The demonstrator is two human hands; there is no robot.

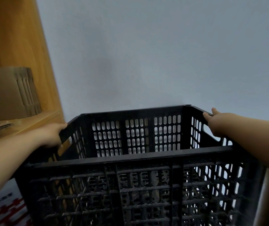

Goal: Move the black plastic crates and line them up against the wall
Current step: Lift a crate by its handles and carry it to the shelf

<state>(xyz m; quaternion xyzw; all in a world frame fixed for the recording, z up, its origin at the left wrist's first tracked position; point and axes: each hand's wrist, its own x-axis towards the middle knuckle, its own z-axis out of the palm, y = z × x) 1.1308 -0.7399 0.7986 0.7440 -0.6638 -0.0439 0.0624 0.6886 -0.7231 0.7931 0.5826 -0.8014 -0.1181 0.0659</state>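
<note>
A pale grey wall [146, 54] filled the background, with a wooden shelf unit [16, 38] to the left. I saw the black plastic crate [137, 160] held centrally, open top up, close in front of the wall; whether it was resting on anything I could not tell. Its long axis appeared to run left to right, parallel to the wall. My left hand [52, 136] and right hand [215, 124] were clamped on opposite end rims, presumably for balanced, square placement. Folded cardboard [13, 95] stood on the shelf.

Dim, flat indoor light; soft blur throughout; wide-angle bending at the edges; daylight glows through the black crate [137, 168] slots.
</note>
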